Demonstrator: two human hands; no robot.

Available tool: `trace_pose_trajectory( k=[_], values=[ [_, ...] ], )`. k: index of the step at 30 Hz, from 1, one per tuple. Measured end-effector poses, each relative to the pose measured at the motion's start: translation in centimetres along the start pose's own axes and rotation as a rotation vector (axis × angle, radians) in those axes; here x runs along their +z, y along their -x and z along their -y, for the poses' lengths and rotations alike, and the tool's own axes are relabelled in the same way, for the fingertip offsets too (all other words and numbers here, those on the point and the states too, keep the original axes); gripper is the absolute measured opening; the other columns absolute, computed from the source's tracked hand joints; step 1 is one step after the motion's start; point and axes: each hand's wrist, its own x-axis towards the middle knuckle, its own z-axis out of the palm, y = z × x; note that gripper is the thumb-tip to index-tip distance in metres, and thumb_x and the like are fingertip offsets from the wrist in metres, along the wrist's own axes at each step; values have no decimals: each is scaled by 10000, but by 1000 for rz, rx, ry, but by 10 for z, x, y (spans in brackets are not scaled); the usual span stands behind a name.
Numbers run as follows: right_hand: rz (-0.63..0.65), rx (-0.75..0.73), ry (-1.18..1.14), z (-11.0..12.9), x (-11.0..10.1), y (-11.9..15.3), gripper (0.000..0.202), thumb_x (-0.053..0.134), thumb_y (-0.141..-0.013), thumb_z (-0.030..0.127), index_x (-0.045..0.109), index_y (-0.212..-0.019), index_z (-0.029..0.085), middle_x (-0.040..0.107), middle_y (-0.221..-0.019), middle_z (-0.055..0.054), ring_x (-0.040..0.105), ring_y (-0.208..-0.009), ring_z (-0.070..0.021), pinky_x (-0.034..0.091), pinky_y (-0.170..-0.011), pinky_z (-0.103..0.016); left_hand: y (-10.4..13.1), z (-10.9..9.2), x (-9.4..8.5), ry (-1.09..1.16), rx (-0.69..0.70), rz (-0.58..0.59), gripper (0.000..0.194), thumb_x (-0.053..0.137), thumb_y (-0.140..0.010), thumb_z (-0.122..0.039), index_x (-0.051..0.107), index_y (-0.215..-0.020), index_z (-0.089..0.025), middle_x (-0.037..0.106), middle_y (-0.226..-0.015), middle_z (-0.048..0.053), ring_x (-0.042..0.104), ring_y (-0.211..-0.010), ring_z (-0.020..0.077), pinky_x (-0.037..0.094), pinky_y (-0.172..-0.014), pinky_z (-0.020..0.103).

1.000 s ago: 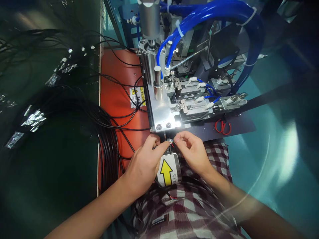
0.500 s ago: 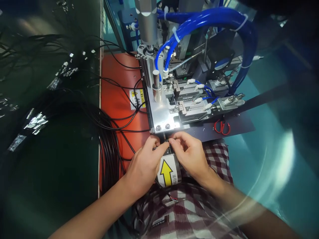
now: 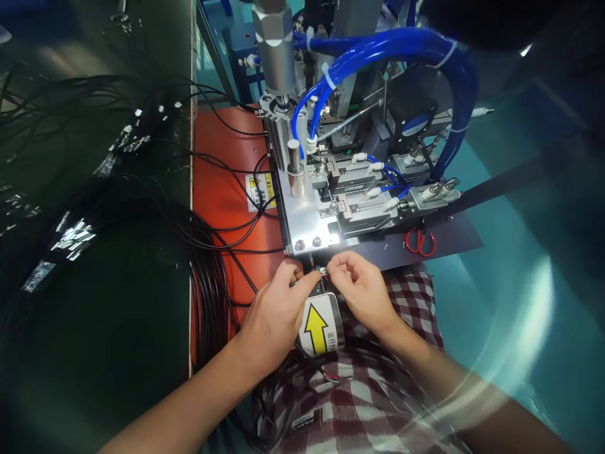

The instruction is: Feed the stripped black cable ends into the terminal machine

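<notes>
Thumb and fingers of my left hand (image 3: 276,315) are closed on a small cable end (image 3: 324,273), where a bit of white and red shows between the two hands. My right hand (image 3: 362,287) is pinched at the right side of that end; its fingertips hide what they grip. Both hands are at the front edge of the metal machine (image 3: 305,221), just above a white label with a yellow arrow (image 3: 316,328). Another cable end with thin red and white wires (image 3: 331,378) lies over the checkered cloth below.
Black cables (image 3: 208,302) run down the orange plate (image 3: 227,145) at the left. Bundles with shiny ends (image 3: 73,236) lie on the dark surface further left. Red-handled scissors (image 3: 420,242) rest right of the machine, under blue hoses (image 3: 401,41).
My right fingertips have moved slightly right, away from my left thumb, and the white and red bit now shows between them. The whole view has shifted slightly.
</notes>
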Motion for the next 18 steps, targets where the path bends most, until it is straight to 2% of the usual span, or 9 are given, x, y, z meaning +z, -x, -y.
trace_pose_trajectory(
  k=[4,7,10,13,15,18],
  values=[
    [126,290,-266,4,-4,-7,182,598,-751,328,558,-664,172,434,-557,54,340,-474,-91,259,-432,-218,0,0,0,6,9,3,304,369,-917,-155,598,-1116,-162,489,-892,55,560,-735,152,526,-637,262],
    [164,390,-366,3,-7,-5,267,654,-721,386,552,-622,160,384,-526,71,256,-450,-70,170,-417,-217,0,1,-1,26,11,10,304,389,-905,-125,605,-1119,-139,511,-894,67,580,-746,167,532,-649,279],
    [132,383,-374,0,-5,6,312,665,-737,455,607,-731,149,408,-534,70,260,-452,-72,162,-417,-219,-1,1,-1,57,2,6,283,419,-896,-106,603,-1109,-131,547,-915,73,594,-780,172,535,-682,279],
    [121,344,-330,1,0,16,303,660,-747,455,615,-757,156,473,-562,47,341,-466,-88,239,-430,-223,-2,1,0,58,-3,-27,249,411,-897,-93,610,-1044,-125,572,-916,74,598,-799,170,534,-706,276],
    [58,262,-220,4,1,19,249,645,-764,413,606,-741,167,520,-593,25,411,-496,-109,303,-457,-236,-2,0,0,47,-1,-39,248,396,-902,-91,609,-1021,-135,578,-916,70,598,-807,166,533,-719,273],
    [-30,26,117,7,-2,18,153,575,-833,317,607,-764,185,558,-638,2,462,-545,-135,353,-516,-262,-2,0,-1,41,3,-36,238,401,-905,-108,604,-1023,-150,573,-907,61,598,-802,159,533,-718,264]
  ],
)
